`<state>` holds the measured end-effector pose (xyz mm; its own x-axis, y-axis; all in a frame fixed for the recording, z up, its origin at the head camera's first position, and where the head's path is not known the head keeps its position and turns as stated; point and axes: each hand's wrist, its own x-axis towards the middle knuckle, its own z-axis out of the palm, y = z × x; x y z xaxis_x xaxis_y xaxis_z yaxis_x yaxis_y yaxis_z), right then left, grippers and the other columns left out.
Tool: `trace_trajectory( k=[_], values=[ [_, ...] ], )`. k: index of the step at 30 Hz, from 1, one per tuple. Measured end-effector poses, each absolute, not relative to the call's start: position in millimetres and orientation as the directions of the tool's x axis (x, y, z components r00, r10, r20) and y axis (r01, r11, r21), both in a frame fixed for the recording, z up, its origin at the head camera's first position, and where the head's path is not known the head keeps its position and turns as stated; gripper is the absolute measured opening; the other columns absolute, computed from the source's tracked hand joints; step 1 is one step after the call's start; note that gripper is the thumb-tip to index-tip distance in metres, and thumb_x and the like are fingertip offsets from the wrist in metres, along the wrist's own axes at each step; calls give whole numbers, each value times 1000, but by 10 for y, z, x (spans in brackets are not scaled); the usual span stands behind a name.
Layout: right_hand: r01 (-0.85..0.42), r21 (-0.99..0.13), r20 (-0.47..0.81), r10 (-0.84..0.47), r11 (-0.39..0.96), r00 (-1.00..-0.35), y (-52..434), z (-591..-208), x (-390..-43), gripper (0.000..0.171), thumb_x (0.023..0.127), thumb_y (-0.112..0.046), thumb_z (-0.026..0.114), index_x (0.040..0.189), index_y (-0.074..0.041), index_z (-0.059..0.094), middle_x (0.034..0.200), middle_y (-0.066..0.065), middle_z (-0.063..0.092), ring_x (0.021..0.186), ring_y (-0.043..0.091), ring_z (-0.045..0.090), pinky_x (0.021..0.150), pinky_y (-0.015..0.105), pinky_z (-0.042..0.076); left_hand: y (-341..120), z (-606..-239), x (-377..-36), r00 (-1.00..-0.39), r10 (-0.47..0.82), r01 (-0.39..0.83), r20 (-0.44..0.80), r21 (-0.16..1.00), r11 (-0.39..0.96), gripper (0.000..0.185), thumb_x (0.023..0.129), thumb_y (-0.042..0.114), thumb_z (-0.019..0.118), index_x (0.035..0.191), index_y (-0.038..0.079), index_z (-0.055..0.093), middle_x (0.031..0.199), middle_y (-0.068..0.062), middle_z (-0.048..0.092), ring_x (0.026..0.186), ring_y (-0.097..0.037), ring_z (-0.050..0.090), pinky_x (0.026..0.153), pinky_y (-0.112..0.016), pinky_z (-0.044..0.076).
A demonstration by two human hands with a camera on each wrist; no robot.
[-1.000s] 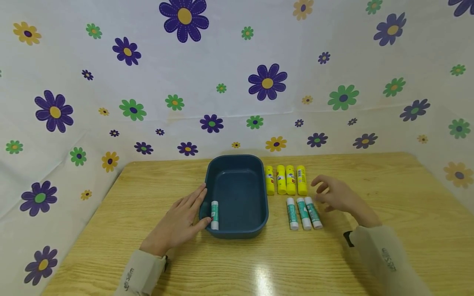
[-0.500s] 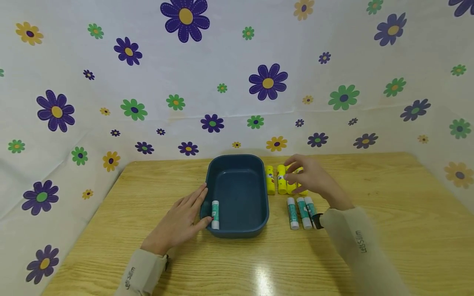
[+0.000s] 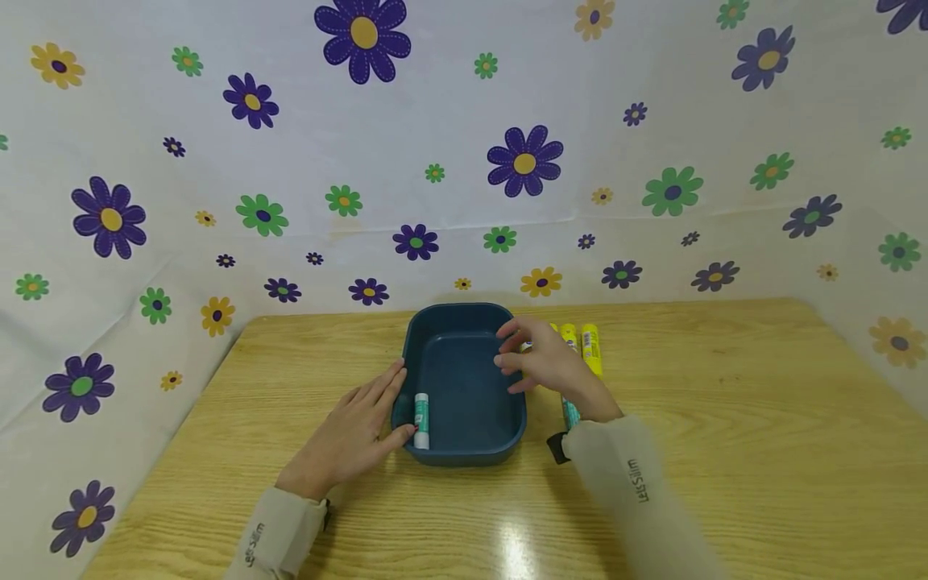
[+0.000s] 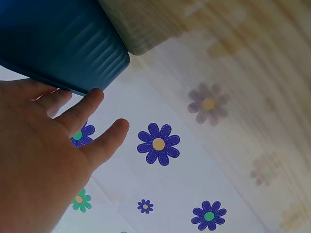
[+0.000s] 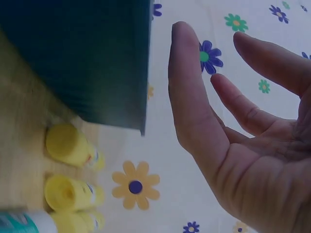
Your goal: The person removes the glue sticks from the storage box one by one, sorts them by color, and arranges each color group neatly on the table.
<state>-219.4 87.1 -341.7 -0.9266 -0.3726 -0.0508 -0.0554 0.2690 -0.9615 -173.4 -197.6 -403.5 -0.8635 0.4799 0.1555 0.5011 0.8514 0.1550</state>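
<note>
Fingers of the right hand (image 3: pixel 545 364) hover spread and empty above the yellow glue sticks (image 3: pixel 590 348).

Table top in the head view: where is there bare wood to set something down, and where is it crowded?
Bare wood lies left of the left hand, along the near edge of the table, and right of the yellow glue sticks. It is crowded around the blue tray: the right hand hovers at its right rim, over the sticks.
</note>
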Motion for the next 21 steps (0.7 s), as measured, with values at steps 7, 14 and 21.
trace_trajectory(
  k=[7, 14, 21],
  values=[
    [-15, -976, -65, -357, 217, -932, 636, -3542, -2158, 31, 86, 2, 58, 115, 3, 46, 100, 19, 48, 89, 43, 56, 60, 41, 54, -1964, -4028, -1731, -866, 476, 497, 153, 161, 853, 76, 91, 55, 39, 147, 9, 17, 152, -1, 10, 136, -19, 17, 104, -50, 24],
    [9, -982, -77, -358, 188, -930, 442, -3647, -2148, 33, 84, 4, 60, 115, 6, 47, 98, 18, 49, 86, 42, 58, 58, 41, 54, -1968, -4031, -1733, -867, 474, 496, 154, 160, 854, 76, 90, 55, 39, 147, 10, 16, 152, 0, 10, 136, -20, 18, 104, -50, 24],
    [36, -977, -115, -382, 208, -917, 294, -3725, -2120, 34, 84, 1, 61, 115, 6, 48, 98, 18, 51, 84, 36, 60, 57, 40, 54, -1971, -4026, -1740, -864, 481, 502, 153, 163, 850, 75, 91, 53, 41, 147, 9, 17, 152, -1, 10, 135, -21, 19, 103, -51, 25]
  ],
)
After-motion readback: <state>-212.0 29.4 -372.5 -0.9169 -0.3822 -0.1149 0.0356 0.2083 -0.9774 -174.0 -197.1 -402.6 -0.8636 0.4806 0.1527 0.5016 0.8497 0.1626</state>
